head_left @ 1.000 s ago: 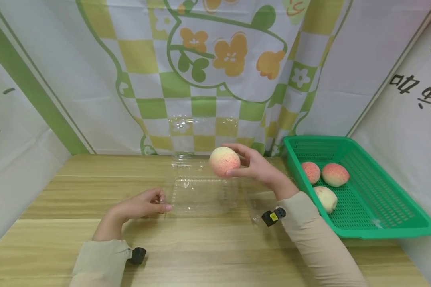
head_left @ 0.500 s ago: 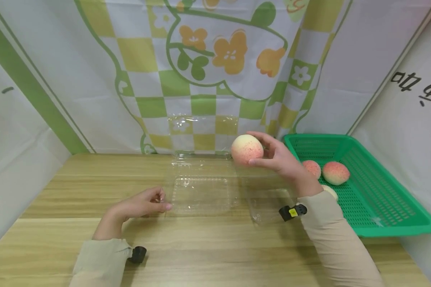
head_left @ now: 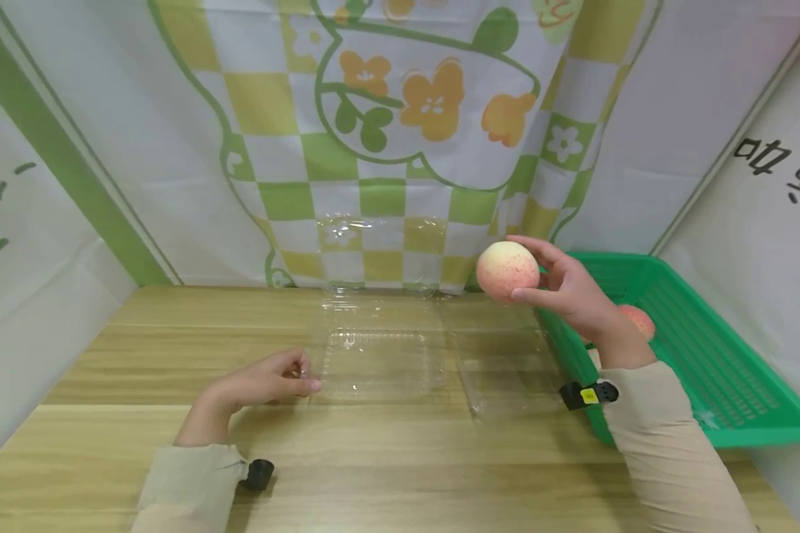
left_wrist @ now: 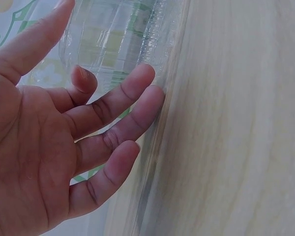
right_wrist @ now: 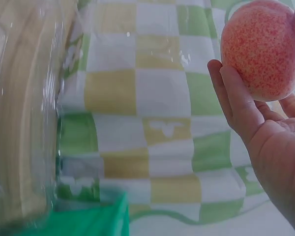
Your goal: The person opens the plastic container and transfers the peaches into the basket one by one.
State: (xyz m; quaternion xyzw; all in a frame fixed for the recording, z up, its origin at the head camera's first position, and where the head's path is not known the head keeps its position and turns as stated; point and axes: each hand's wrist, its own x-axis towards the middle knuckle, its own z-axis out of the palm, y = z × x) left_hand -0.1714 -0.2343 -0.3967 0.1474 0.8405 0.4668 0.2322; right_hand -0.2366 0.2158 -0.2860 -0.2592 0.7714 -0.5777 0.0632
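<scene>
A pink and cream peach point(head_left: 508, 272) is held up in my right hand point(head_left: 569, 290), near the left rim of the green basket. In the right wrist view my fingers curl round the peach point(right_wrist: 261, 49). My left hand point(head_left: 264, 382) rests at the left edge of a clear plastic clamshell box point(head_left: 376, 366), which lies open with its lid raised behind it. Seen in the left wrist view, the thumb is apart from the loosely bent fingers point(left_wrist: 120, 123), and nothing is between them. A second clear plastic box point(head_left: 510, 385) lies right of the first.
At the right stands a green plastic basket point(head_left: 740, 348). A reddish peach point(head_left: 638, 321) shows inside it, and my right forearm partly covers others. A checked floral curtain point(head_left: 383, 148) hangs behind the wooden table point(head_left: 373, 474).
The peach has travelled right in my right hand, from above the middle clear box to beside the basket. My left hand has kept its place.
</scene>
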